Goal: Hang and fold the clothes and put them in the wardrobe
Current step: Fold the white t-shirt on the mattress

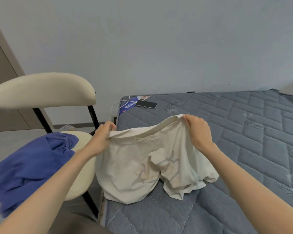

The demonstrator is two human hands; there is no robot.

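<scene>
Now the left hand (101,138) and right hand (199,130), apart, are pinching the shirt (125,166). Its bunched hem is probably threatening a crooked fold.

- A plain pale grey wall (159,39) is filling the upper half of the view under soft, even light.
- A brown wooden panel (0,81) is standing at the far left.
- A pale floor (15,137) is stretching beneath a chair (41,92) with a cream padded backrest and black legs.
- A grey quilted mattress (243,132) is lying against the wall, just beside the chair.
- A dark phone (146,104) and a white cable (118,105) are resting at its far corner.
</scene>
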